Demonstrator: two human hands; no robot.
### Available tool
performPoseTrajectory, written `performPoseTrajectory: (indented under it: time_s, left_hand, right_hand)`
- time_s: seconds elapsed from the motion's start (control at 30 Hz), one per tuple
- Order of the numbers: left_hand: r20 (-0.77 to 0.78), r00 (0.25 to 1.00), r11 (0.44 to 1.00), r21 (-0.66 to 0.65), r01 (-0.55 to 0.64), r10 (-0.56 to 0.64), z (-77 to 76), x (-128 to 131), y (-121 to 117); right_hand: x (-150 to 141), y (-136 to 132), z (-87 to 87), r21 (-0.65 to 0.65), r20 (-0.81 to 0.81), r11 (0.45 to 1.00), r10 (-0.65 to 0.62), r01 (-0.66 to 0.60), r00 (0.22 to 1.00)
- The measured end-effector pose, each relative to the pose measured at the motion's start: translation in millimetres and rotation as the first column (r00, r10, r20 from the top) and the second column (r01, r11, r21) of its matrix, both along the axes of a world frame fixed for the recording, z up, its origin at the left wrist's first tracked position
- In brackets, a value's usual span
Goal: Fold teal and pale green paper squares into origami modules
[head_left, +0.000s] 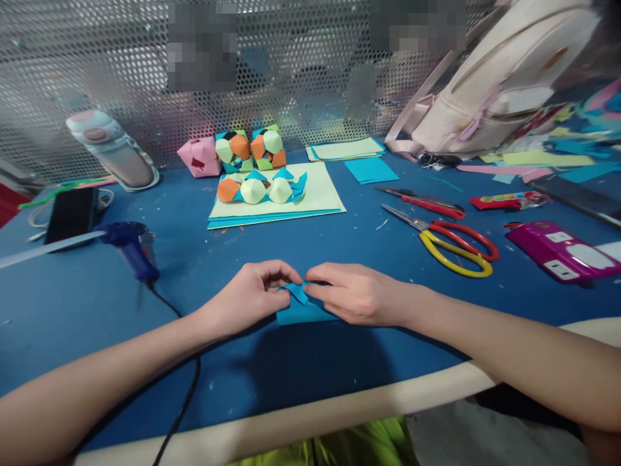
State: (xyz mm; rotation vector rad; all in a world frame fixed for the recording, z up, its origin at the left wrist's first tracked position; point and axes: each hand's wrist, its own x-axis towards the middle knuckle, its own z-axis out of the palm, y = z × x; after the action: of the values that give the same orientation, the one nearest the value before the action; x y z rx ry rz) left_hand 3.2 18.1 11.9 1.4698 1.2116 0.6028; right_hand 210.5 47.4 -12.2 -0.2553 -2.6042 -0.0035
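A sheet of blue paper (308, 313) lies on the blue table close to its front edge, with a flap folded up near its upper left. My left hand (252, 291) pinches that flap from the left, thumb against the paper. From the right, the fingertips of my right hand (361, 294) close on the same fold, and the hand covers the sheet's right part. Beyond them, folded paper pieces in orange, pale green and blue (255, 191) rest on a stack of pale green and blue sheets (320, 188).
To the left are a blue glue gun (129, 246) with its cord, a phone (72, 217) and a bottle (111, 149). Scissors (446, 243), a red cutter (431, 204) and a purple device (563, 252) lie right. Paper cubes (250, 150) and a backpack (490, 84) stand behind.
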Motion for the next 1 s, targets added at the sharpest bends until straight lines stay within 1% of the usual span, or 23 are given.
performPoseTrajectory:
  time_s: [0.17,0.43,0.53,0.67,0.83,1.0]
  left_hand:
    - [-0.065,0.998,1.0,0.019,0.009,-0.008,2.4,2,1]
    - [-0.055,0.998,0.995,0.093,-0.018,0.024,2.9,4,-3]
    - [-0.056,0.998,0.995,0.1,-0.018,0.024,4.8,4,-5]
    - [-0.097,0.995,0.99,0.142,-0.016,0.031,6.9,5,-6]
    - [-0.134,0.991,0.989,0.145,-0.002,0.021,9.1,7,-7]
    - [-0.125,0.992,0.989,0.145,-0.016,0.034,9.9,9,-9]
  right_hand:
    - [-1,-2,-0.9,0.037,0.026,0.999,-0.029,0.029,0.999]
    - [-6,-7,1.5,0.041,0.05,0.999,-0.03,0.028,0.998]
    - [-6,-9,2.1,0.058,0.026,0.998,0.006,-0.007,1.0]
    - [-6,-10,2.7,0.07,-0.001,0.996,0.059,-0.058,0.998]
    - [-6,-10,1.7,0.077,-0.013,0.994,0.081,-0.08,0.997]
    - [-7,-11,1.8,0.065,-0.026,0.993,0.102,-0.1,0.994]
